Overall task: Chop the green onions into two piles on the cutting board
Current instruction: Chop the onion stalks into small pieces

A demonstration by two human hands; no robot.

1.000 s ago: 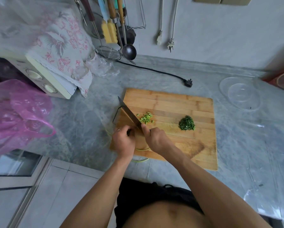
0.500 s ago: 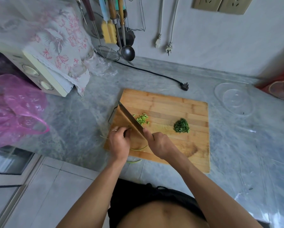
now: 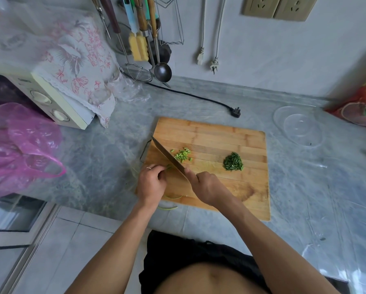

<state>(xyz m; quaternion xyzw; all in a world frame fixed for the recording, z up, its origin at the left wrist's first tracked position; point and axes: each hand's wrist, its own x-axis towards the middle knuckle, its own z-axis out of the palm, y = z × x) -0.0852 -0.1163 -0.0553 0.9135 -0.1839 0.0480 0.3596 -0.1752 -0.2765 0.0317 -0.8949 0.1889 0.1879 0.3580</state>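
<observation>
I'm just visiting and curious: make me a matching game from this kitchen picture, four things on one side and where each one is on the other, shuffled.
Things:
1. dark green pile
2. light green pile
3. clear bowl
4. pink bag

Places:
A. far left of the counter
B. on the cutting board, beside the knife blade
C. on the counter, right of the board
D. on the board's right half, apart from the knife

Pairs: 1-D, 2-B, 3-C, 4-A
</observation>
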